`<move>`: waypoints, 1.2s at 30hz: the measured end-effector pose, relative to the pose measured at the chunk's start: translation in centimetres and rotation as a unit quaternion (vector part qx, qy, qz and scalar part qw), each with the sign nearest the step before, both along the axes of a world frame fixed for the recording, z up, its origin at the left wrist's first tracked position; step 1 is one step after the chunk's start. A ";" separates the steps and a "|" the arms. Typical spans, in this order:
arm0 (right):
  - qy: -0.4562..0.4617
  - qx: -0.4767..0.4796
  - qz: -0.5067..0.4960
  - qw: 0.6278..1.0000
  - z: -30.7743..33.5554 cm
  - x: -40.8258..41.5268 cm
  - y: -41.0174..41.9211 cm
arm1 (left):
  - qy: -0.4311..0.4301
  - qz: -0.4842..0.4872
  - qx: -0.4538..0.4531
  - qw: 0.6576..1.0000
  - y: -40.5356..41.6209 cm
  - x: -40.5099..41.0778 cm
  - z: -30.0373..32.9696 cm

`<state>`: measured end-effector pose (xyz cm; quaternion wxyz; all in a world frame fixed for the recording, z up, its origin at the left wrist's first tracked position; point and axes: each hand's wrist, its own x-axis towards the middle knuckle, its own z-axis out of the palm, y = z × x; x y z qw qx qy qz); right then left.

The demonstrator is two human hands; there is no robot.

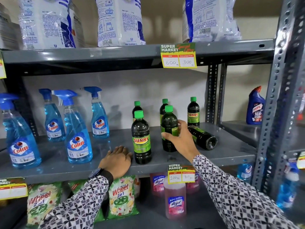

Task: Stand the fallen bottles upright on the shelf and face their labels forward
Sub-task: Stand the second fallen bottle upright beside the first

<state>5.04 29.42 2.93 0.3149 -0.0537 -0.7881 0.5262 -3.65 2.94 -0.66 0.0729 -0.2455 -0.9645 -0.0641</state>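
Observation:
Several dark Sunny bottles with green caps stand on the grey middle shelf. My right hand grips an upright one around its middle; its label is turned to the side. At the front stands another bottle with its label forward. One bottle lies on its side behind my right hand, base toward me. Three more stand at the back, among them one at the right with its label showing. My left hand rests flat on the shelf next to the front bottle.
Blue Colin spray bottles stand at the left of the shelf. Detergent bags fill the shelf above; Wheel packs and a pink Lizol bottle sit below. A Harpic bottle stands beyond the perforated upright.

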 end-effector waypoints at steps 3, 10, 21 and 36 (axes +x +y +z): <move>-0.006 -0.043 0.087 0.995 -0.4 -0.4 1.6 | -0.002 0.001 0.000 1.000 0.0 0.1 0.1; -0.012 0.011 0.034 0.999 -1.5 -1.1 1.7 | -0.006 0.001 0.001 1.000 0.0 0.5 0.4; -0.012 0.017 0.028 0.999 -1.7 -1.1 2.1 | -0.003 0.000 -0.002 1.000 0.0 0.6 0.5; -0.021 -0.059 0.043 0.997 -1.7 -1.2 2.8 | -0.014 0.005 0.019 1.000 -0.1 0.1 0.3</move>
